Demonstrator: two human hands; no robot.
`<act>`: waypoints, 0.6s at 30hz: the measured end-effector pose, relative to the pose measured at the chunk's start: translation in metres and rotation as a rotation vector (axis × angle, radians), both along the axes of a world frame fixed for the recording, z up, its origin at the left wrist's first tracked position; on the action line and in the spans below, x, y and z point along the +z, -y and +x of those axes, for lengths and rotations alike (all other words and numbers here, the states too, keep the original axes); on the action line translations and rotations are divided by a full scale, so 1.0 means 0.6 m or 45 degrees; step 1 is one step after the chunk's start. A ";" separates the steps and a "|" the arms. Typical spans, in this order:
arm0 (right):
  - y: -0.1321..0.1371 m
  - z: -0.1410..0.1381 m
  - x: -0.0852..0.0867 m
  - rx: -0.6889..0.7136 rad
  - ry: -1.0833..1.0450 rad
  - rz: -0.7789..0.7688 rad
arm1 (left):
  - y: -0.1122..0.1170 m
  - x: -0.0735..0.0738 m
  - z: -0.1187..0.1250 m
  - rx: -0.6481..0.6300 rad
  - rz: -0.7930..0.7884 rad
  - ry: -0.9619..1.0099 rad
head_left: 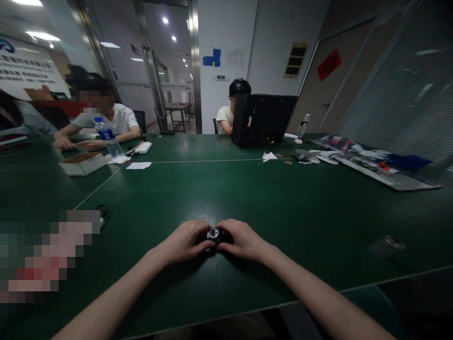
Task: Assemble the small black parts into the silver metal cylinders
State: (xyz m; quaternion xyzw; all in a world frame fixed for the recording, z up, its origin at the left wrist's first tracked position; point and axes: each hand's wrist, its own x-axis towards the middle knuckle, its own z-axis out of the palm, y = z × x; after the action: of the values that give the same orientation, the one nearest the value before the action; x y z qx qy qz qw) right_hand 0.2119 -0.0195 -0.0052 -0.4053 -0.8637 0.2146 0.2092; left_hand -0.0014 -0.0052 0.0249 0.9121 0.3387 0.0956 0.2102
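Observation:
My left hand (186, 241) and my right hand (242, 240) meet over the green table (226, 189), near its front edge. Both curl round a small black part with a silver round top (213, 233), held between the fingertips and resting low on the table. Most of the part is hidden by my fingers.
A small metal cylinder (389, 244) lies to the right. A black case (264, 120), papers and a long tray of parts (378, 167) sit at the far right. A white box (83, 163) and water bottle (108, 137) stand far left, where a person sits; another sits behind the case.

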 end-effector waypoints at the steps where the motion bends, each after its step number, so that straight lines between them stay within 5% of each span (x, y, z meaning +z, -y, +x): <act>1: 0.000 -0.001 -0.001 -0.008 0.008 0.002 | 0.000 0.001 0.001 0.003 -0.001 0.000; 18: 0.002 0.006 0.010 0.032 0.005 0.039 | -0.001 -0.001 -0.002 -0.020 0.037 0.025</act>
State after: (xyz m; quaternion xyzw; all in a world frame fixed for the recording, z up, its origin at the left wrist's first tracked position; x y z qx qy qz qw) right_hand 0.2156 -0.0205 0.0005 -0.3917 -0.8723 0.2031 0.2109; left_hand -0.0023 -0.0043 0.0242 0.9168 0.3279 0.1078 0.2011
